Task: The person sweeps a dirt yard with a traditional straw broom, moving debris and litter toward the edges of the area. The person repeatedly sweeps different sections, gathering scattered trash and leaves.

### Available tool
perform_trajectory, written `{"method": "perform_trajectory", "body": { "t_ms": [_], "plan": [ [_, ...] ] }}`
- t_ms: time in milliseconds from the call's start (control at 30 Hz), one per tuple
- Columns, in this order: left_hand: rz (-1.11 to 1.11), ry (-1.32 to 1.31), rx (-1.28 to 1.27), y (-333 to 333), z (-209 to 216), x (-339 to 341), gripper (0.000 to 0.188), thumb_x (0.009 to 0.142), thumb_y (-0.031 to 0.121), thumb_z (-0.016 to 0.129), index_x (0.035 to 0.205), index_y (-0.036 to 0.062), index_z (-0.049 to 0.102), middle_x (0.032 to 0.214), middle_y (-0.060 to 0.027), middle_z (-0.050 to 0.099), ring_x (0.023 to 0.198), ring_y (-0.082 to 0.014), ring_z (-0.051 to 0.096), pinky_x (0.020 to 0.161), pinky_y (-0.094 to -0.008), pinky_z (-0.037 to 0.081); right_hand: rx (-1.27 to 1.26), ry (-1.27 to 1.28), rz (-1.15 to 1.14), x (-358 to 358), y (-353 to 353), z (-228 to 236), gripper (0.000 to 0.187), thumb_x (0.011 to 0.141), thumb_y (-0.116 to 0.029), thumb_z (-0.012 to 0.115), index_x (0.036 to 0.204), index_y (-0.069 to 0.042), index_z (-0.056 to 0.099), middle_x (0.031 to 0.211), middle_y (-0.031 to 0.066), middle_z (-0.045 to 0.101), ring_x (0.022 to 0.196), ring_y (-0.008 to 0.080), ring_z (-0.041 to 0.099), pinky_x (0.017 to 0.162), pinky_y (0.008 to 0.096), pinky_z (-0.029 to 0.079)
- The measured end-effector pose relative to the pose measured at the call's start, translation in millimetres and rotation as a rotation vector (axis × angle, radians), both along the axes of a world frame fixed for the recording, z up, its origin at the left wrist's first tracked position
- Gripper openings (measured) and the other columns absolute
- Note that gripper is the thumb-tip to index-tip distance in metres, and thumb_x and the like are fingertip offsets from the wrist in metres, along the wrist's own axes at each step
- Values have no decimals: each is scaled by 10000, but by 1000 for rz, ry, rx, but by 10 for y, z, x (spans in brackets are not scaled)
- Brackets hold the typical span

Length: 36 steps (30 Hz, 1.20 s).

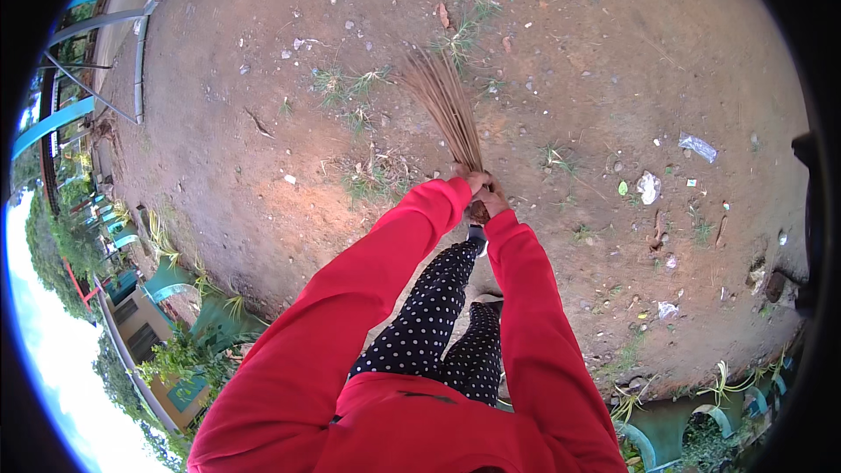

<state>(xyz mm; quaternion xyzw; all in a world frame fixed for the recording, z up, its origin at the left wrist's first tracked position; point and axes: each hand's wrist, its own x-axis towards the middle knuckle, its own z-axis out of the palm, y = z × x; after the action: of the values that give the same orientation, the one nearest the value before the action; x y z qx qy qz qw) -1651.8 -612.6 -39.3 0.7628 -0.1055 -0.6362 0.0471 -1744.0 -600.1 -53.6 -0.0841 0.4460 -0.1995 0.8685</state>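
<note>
A stick broom [449, 109] made of thin brown twigs points away from me, its spread tips over the dirt ground. My left hand [471, 177] is closed round the bound end of the broom. Right beside it, my right hand [493, 196] is also closed on the broom's butt end, which shows as a dark brown patch below the fingers. Both hands nearly touch each other. Red sleeves cover both of my arms down to the wrists.
Bare dirt [543, 236] spreads all round, with grass tufts [377, 177], a clear plastic wrapper [698, 147] and a crumpled white plastic piece [648, 187]. A metal frame [140, 61] stands at the left. Green planters [219, 320] line the near left edge.
</note>
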Motion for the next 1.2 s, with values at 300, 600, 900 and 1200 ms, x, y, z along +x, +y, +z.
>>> {"method": "perform_trajectory", "body": {
  "t_ms": [300,600,900,1200],
  "plan": [
    [-203,397,-586,116,325,-415,697,576,83,586,1143,7,189,971,-153,445,904,-225,447,735,-290,377,-385,347,-622,-195,570,400,825,577,-136,655,1163,-129,75,1065,86,336,922,189,406,751,303,376],
    [415,-278,-119,-119,-1,379,304,613,186,566,843,8,477,598,-108,522,483,-212,509,447,-327,427,-209,135,298,424,-347,-92,510,623,-92,570,1058,-61,306,882,96,471,795,197,494,636,294,428],
    [-396,248,-288,-307,-27,-552,641,555,120,604,1067,-7,240,869,-172,489,818,-260,490,694,-325,394,-265,280,-684,-300,206,192,681,615,-92,620,1121,-137,167,985,89,403,822,199,475,632,318,441],
    [-192,-82,-202,313,49,-982,585,562,157,587,1035,-38,302,757,-163,533,684,-239,536,621,-306,425,-85,139,-162,-987,437,302,409,636,-97,568,974,-78,339,743,59,483,646,149,501,548,252,427]
  ]
}}
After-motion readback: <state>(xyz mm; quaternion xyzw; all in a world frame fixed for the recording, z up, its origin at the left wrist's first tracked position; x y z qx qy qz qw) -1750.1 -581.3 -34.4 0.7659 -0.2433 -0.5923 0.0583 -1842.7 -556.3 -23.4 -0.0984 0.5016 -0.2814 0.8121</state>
